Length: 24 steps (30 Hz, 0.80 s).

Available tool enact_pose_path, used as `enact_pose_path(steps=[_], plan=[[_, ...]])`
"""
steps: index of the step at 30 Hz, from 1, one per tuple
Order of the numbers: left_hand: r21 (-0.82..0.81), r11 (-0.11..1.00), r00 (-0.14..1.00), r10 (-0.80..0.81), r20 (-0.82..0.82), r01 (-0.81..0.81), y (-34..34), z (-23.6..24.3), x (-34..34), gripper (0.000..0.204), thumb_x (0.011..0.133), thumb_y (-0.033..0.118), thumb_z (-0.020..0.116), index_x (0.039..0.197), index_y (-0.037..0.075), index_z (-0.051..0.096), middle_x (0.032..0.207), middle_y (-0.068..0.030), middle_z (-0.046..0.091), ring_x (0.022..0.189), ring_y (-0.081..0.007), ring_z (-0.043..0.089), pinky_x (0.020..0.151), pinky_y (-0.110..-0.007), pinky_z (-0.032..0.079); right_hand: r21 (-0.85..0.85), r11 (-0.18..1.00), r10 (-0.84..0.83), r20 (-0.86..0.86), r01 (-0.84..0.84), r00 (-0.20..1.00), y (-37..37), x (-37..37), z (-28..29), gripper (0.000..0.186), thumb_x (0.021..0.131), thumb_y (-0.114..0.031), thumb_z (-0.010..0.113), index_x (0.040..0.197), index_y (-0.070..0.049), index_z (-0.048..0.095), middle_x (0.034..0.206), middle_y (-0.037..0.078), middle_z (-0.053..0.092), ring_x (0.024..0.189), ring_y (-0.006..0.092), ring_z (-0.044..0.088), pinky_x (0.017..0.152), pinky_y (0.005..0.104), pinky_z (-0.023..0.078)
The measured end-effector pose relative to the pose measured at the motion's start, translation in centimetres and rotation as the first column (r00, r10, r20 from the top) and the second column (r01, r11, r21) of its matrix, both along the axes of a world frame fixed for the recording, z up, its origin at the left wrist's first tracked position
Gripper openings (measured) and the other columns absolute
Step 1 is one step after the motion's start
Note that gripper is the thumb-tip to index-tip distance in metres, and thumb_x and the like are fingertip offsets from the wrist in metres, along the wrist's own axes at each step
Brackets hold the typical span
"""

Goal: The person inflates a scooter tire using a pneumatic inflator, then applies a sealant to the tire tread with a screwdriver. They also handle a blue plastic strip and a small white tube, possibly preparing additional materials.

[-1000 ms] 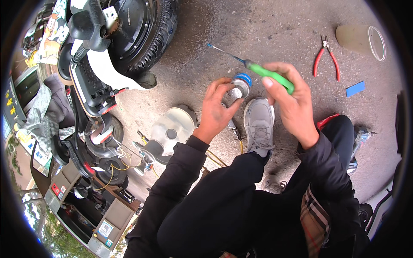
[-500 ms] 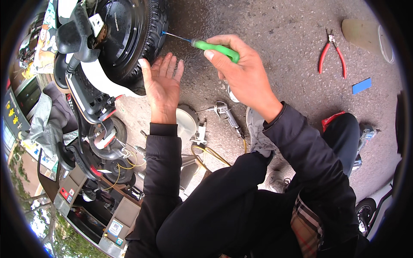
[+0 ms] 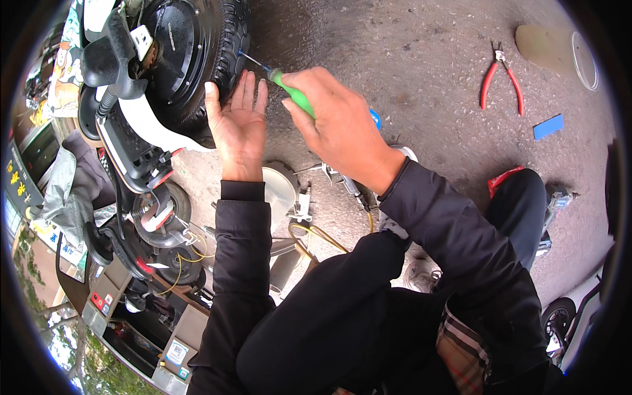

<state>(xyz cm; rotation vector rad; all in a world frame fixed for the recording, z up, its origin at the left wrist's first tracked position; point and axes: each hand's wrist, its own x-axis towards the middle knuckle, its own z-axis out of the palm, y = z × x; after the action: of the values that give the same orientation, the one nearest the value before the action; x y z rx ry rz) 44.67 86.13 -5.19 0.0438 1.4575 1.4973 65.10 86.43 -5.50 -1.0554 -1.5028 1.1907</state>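
Observation:
My right hand (image 3: 339,131) is closed on the green-handled screwdriver (image 3: 295,93), whose thin shaft points up-left, with its tip at the tread of the black scooter tyre (image 3: 230,36). Below that tip, my left hand (image 3: 237,128) is open, palm up, its fingertips at the tyre's lower right side and nothing in it. A white curved mudguard (image 3: 151,122) is beside the wheel. Behind my right hand, a small blue-rimmed can (image 3: 374,119) is mostly hidden.
Red-handled pliers (image 3: 486,85), a plastic container (image 3: 546,52) and a blue rectangle (image 3: 548,126) lie on the ground to the right. An air gun (image 3: 345,181) with yellow hose and a pale round container (image 3: 280,184) are below my hands. A power tool (image 3: 556,204) is beside my right knee.
My left hand has let go of the small can and moved up-left to the tyre, opening out. My right hand has carried the screwdriver left until its tip reaches the tread.

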Motion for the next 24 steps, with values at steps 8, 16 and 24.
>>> enact_pose_path(steps=[8, 16, 24], plan=[[0.006, 0.999, 0.996, 0.031, 0.085, -0.031, 0.5, -0.1, 0.0, 0.083, 0.097, 0.047, 0.077, 0.146, -0.013, 0.046, 0.158, -0.0261, 0.048, 0.153, -0.0365, 0.042, 0.126, -0.057, 0.038, -0.389, 0.920, -0.042, -0.237, -0.055, 0.971, 0.1, 0.7, 0.7, 0.025, 0.099, -0.013, 0.071, 0.118, -0.001, 0.060, 0.102, 0.025, 0.073, 0.094, 0.0474, 0.070, 0.078, 0.0482, 0.056], [0.006, 0.999, 0.995, 0.046, 0.089, -0.047, 0.9, 0.3, 0.4, 0.080, 0.098, 0.044, 0.077, 0.144, -0.014, 0.046, 0.159, -0.0266, 0.047, 0.153, -0.0363, 0.043, 0.125, -0.058, 0.039, -0.423, 0.906, -0.127, -0.244, 0.013, 0.961, 0.2, 1.6, 0.6, 0.025, 0.100, -0.015, 0.072, 0.119, -0.001, 0.062, 0.095, 0.023, 0.074, 0.088, 0.0429, 0.073, 0.075, 0.0461, 0.056], [0.015, 0.998, 0.993, 0.057, 0.105, -0.059, 0.6, 0.4, 0.5, 0.079, 0.097, 0.038, 0.077, 0.147, -0.014, 0.045, 0.158, -0.0263, 0.049, 0.151, -0.0358, 0.045, 0.126, -0.060, 0.038, -0.408, 0.913, -0.101, -0.233, -0.003, 0.967, 0.5, 1.2, 0.3, 0.026, 0.100, -0.015, 0.070, 0.120, 0.000, 0.063, 0.097, 0.024, 0.075, 0.089, 0.0418, 0.074, 0.076, 0.0460, 0.056]])
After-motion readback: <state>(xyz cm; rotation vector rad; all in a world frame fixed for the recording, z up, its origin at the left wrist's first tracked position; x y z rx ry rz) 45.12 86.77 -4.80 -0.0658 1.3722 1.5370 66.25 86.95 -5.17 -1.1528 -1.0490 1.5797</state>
